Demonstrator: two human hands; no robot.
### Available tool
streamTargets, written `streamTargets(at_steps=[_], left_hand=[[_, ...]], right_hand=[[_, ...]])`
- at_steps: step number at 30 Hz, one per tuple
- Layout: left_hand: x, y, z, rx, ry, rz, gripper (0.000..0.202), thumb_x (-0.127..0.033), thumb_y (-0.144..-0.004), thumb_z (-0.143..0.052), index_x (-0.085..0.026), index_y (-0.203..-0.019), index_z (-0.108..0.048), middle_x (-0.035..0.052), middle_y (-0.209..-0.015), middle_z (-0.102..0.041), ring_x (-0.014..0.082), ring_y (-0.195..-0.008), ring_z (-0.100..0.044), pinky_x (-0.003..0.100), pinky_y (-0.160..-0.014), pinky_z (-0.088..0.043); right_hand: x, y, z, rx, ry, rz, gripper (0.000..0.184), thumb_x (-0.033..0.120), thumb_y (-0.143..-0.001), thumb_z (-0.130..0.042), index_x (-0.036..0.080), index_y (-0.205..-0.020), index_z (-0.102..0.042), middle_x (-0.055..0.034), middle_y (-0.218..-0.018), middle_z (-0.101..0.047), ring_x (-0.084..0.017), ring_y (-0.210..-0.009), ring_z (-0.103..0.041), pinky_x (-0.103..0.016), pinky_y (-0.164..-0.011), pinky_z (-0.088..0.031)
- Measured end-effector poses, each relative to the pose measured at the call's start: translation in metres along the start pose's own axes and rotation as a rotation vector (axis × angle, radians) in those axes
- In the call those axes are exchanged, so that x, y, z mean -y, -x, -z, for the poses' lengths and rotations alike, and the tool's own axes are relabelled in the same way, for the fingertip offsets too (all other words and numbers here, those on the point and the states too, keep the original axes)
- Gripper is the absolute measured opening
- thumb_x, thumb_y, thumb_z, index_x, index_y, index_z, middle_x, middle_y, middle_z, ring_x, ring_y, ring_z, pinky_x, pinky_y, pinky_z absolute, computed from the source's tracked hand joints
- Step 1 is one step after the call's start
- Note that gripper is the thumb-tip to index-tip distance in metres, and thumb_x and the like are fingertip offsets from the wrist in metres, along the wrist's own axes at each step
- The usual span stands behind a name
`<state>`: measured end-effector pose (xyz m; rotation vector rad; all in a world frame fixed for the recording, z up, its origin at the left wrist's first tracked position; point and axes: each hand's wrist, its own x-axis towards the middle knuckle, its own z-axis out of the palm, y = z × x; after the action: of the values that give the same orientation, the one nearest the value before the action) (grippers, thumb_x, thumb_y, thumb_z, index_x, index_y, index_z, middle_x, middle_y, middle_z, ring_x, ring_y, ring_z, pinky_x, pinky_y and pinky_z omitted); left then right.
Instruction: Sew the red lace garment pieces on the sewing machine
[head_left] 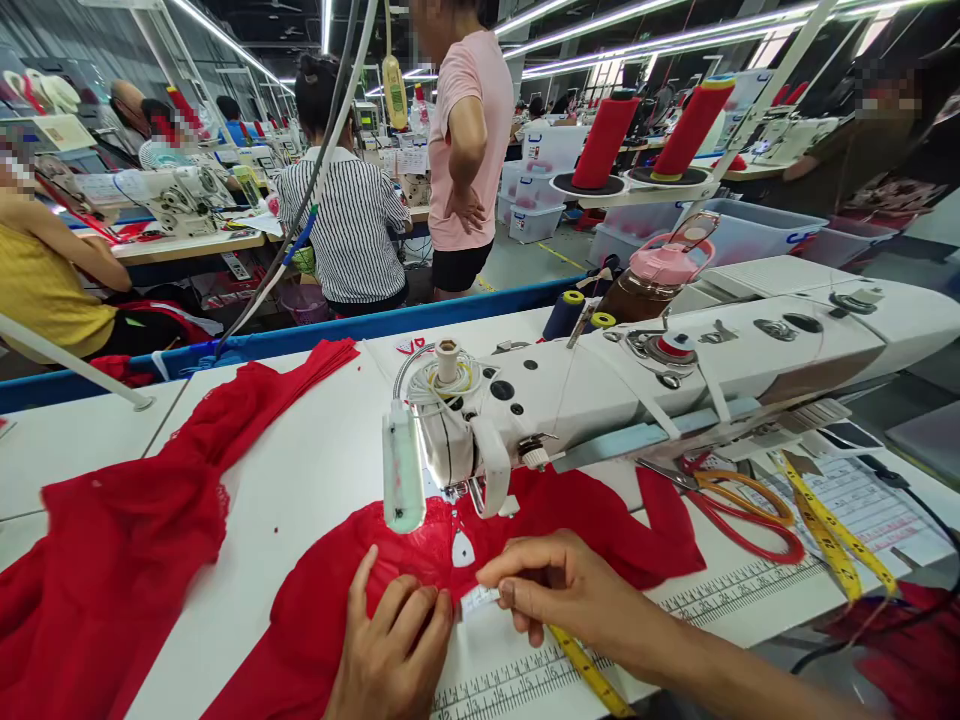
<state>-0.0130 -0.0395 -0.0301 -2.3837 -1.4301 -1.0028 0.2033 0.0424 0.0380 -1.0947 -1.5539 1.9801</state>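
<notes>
A red garment piece (330, 570) lies across the white table beneath the head of the sewing machine (457, 440), around the needle area. My left hand (397, 640) rests on its near edge, fingers spread and pressing down. Just right of it, my right hand (555, 590) has thumb and forefinger drawn together at the cloth's edge, the other fingers curled. A small white patch (478, 600) shows by those fingertips; whether they pinch it, the cloth or a thread I cannot tell. A lit lamp (403, 470) hangs left of the needle.
More red cloth (142, 530) is heaped at left. Scissors (739, 500), a yellow tape measure (832, 530) and papers (885, 510) lie at right. Red thread cones (606, 142) and a pink-lidded bottle (652, 275) stand behind the machine. People (341, 220) are beyond the blue-edged table.
</notes>
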Motion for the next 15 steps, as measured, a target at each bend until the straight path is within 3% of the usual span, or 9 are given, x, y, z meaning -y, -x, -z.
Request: streamTargets(at_steps=[2,8,15], left_hand=[[0.0,-0.001,0.001,0.024,0.003,-0.006,0.022,-0.007,-0.09,-0.053,-0.016,-0.097,-0.071,0.0032,-0.085,-0.07,0.0179,-0.088,-0.063,0.062,-0.115,-0.028],[0.0,0.0,0.001,0.014,0.016,-0.002,0.023,-0.006,-0.09,-0.054,-0.013,-0.103,-0.071,0.0049,-0.089,-0.073,0.0192,-0.091,-0.063,0.062,-0.117,-0.025],[-0.001,0.0,-0.001,0.027,0.009,0.015,0.03,-0.009,-0.092,-0.054,-0.014,-0.117,-0.07,0.0047,-0.087,-0.072,0.0188,-0.09,-0.063,0.065,-0.116,-0.024]], right_hand=[[-0.004,-0.001,-0.003,-0.051,0.059,-0.001,0.021,0.033,-0.082,-0.068,0.018,-0.094,-0.076,-0.0006,-0.072,-0.065,-0.014,-0.064,-0.061,-0.021,-0.052,-0.046],[-0.018,-0.014,0.0,-0.175,0.478,0.19,0.021,0.014,-0.081,-0.058,0.021,-0.087,-0.077,-0.0013,-0.087,-0.075,-0.018,-0.081,-0.067,-0.026,-0.072,-0.047],[-0.017,-0.016,0.005,-0.169,0.539,0.185,0.021,0.014,-0.082,-0.058,0.022,-0.087,-0.076,0.0001,-0.087,-0.076,-0.018,-0.082,-0.067,-0.025,-0.075,-0.047]])
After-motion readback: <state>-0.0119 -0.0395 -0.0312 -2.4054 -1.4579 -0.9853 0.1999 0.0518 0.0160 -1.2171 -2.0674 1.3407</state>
